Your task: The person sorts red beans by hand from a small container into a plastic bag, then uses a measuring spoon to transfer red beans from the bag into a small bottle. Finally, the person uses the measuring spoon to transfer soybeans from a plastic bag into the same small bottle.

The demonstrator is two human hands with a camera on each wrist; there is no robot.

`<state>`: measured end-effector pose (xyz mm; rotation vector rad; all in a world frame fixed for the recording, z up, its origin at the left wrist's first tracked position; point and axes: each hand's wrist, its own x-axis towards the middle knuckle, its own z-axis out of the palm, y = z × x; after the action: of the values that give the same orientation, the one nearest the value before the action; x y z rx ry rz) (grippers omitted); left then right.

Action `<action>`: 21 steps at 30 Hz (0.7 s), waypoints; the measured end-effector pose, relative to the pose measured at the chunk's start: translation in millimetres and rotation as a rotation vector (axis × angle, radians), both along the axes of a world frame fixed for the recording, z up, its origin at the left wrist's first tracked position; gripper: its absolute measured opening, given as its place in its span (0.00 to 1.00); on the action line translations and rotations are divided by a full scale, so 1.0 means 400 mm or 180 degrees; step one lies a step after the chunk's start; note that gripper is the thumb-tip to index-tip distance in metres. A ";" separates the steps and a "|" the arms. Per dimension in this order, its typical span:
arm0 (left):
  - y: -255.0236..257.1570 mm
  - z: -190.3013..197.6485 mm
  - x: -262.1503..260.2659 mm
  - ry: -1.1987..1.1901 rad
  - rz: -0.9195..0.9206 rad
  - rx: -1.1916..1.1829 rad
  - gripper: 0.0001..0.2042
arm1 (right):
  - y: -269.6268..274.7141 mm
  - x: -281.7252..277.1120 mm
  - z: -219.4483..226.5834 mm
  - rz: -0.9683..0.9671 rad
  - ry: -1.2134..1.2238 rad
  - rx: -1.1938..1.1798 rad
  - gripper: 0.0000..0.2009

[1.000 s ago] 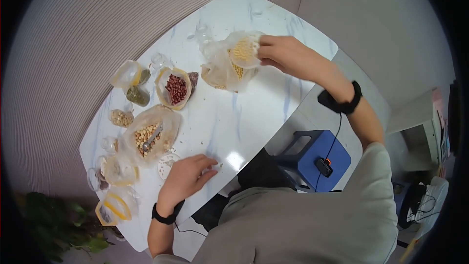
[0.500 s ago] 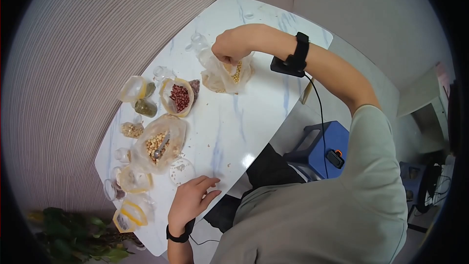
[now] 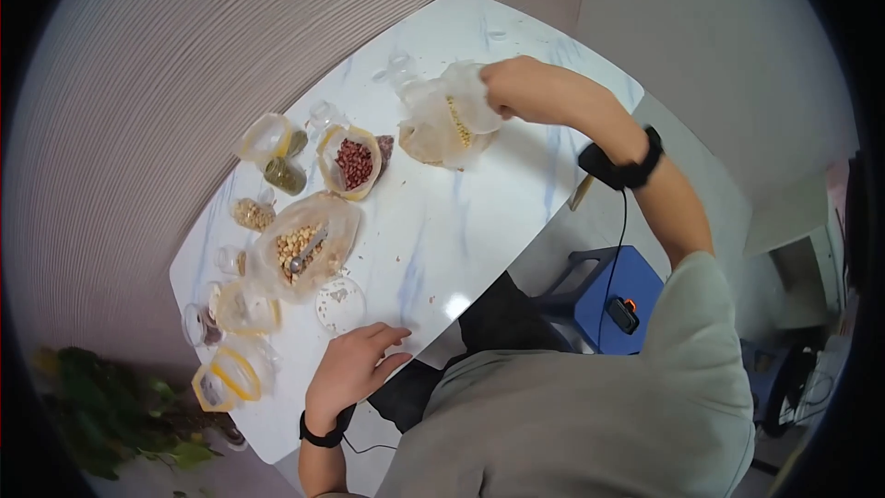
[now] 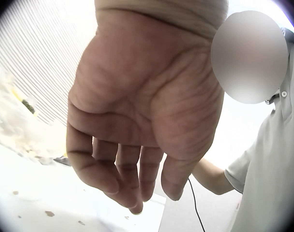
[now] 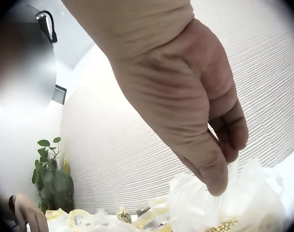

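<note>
At the far part of the table, my right hand (image 3: 527,92) pinches the rim of a clear plastic bag (image 3: 426,136) of yellow beans (image 5: 224,225). In the right wrist view, thumb and fingers close over the thin film above those beans. My left hand (image 3: 355,364) holds nothing; its fingers are relaxed, at the table's near edge, palm shown in the left wrist view (image 4: 142,96). Just beyond its fingers lies a round, clear shallow dish (image 3: 340,304) with small bits in it.
A bag of tan beans (image 3: 346,221) holds a metal spoon (image 3: 309,251). Beside it stands a yellow-edged bag of red beans (image 3: 354,164). Jars such as the green-filled one (image 3: 285,176) line the wall side. Yellow-edged bags (image 3: 249,309) lie at the left; crumbs dot the white table (image 3: 433,231).
My right hand went from the bean bag's right side over to its far left rim, then back to the right side. My left hand stays near the dish. The head view has shifted slightly.
</note>
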<state>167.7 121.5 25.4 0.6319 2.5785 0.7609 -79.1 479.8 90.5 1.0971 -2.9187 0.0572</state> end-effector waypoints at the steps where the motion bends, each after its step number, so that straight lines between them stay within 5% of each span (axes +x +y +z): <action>1: -0.008 -0.005 0.003 0.0005 0.0018 0.0018 0.13 | 0.021 0.031 -0.005 0.0035 0.0189 -0.0164 0.03; 6: -0.029 -0.035 0.006 0.0132 -0.0009 0.0039 0.14 | 0.038 0.269 -0.009 0.0241 -0.0001 -0.1440 0.05; 11: -0.015 -0.049 -0.010 0.0129 -0.0107 0.0083 0.15 | -0.145 0.354 -0.234 0.1205 -0.0352 -0.1940 0.11; 15: -0.008 -0.054 -0.010 0.0232 -0.0142 -0.0061 0.16 | -0.259 0.337 -0.401 0.0949 -0.0388 -0.1855 0.09; 21: -0.059 -0.057 0.021 0.0249 0.0463 -0.0064 0.15 | -0.305 0.370 -0.417 0.0430 -0.0433 -0.2414 0.12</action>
<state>176.1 97.9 2.6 0.4809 2.7238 0.7691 68.8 357.9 -76.1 1.1426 -2.5043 1.1593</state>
